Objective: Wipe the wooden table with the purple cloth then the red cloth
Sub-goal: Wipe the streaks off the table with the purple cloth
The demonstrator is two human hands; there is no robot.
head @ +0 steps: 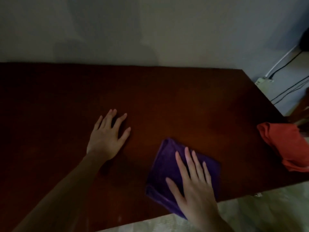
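A dark wooden table (167,97) fills most of the view. A folded purple cloth (163,166) lies on it near the front edge. My right hand (194,186) lies flat on top of the cloth, palm down with fingers spread, pressing it against the wood. My left hand (107,136) rests flat on the bare tabletop to the left of the cloth, fingers apart, holding nothing. A crumpled red cloth (284,144) sits at the table's right edge, apart from both hands.
A pale wall (133,30) runs along the table's far edge. On the floor to the right are a white power strip (262,80) and black and white cables (284,62). Light flooring (267,211) shows below the front edge. The room is dim.
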